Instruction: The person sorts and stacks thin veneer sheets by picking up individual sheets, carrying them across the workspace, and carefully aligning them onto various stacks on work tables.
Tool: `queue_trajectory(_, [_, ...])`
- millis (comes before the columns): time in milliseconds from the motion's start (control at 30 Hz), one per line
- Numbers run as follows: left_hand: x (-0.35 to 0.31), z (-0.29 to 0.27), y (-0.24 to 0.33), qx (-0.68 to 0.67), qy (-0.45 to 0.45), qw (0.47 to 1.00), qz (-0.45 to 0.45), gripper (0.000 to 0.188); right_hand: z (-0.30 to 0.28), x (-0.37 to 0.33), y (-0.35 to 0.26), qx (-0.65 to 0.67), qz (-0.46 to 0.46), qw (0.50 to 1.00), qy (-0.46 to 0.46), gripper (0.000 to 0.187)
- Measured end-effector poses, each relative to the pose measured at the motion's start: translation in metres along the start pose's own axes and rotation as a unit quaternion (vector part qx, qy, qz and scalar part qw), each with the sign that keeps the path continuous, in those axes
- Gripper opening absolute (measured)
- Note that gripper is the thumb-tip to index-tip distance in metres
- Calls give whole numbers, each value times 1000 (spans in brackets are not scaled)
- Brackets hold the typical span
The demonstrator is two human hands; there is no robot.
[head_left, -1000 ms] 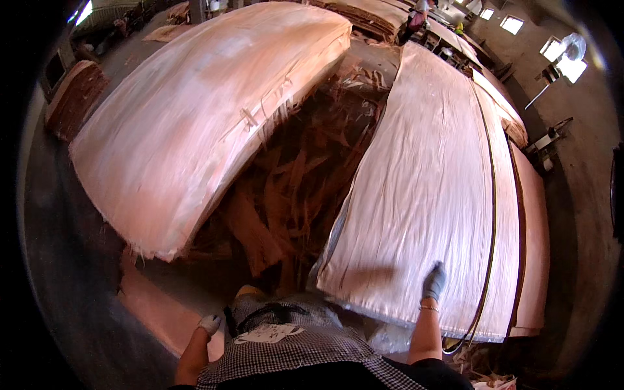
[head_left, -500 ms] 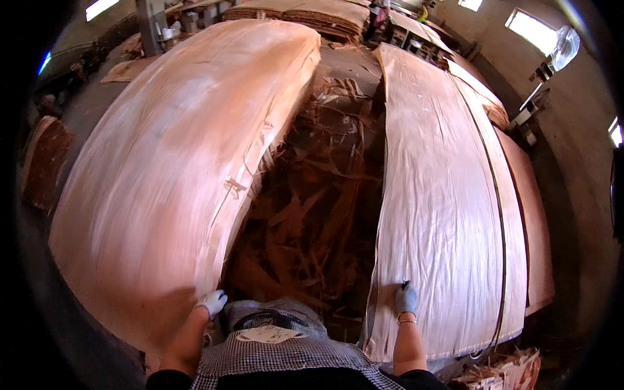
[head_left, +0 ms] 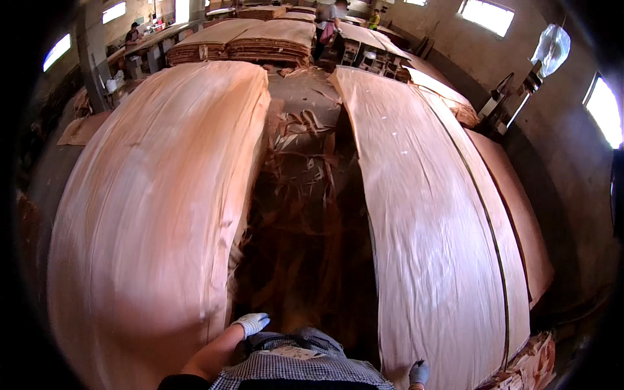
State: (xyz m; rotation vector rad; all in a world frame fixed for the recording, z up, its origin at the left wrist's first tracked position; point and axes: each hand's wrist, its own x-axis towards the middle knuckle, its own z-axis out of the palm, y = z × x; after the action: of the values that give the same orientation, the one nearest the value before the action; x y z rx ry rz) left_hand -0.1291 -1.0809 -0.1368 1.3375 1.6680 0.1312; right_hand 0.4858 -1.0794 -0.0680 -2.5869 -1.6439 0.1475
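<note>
My left hand, in a striped white glove, is in front of my checked apron, beside the near inner edge of the left stack of wood veneer sheets. Its fingers are stretched out with nothing visible in them. Low over the near end of the right veneer stack is my right hand, in a grey glove. Its fingers look closed, and a small dark tip pokes out at their top, too small to name. The wrist is cut off by the lower edge.
Torn veneer scraps litter the dark gap between the stacks. More veneer piles stand at the far end, with a person beside them. Broken veneer pieces lie at the near right. A pillar rises at the far left.
My view has tilted up, showing more of the far room. My left hand has come off the left stack's edge toward my apron. My right hand has drawn back toward my body.
</note>
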Motion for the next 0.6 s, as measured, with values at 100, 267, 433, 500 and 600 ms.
queue_trajectory(100, [49, -79, 14, 7, 9, 1000, -4, 49, -27, 73, -107, 118, 60, 990, 51, 31])
queue_trajectory(267, [154, -181, 23, -5, 54, 998, 8, 48, -14, 235, -323, 321, -108, 937, -83, 28])
queue_trajectory(433, [259, -302, 32, 54, 40, 997, -37, 48, -15, 330, -551, 133, -292, 947, -13, 29])
queue_trajectory(500, [305, -359, 40, 34, 67, 997, -9, 48, -6, 355, -608, 132, -292, 947, -33, 28])
queue_trajectory(600, [381, -432, 25, 40, 60, 997, -2, 46, 13, 393, -670, 153, -292, 943, -47, 28])
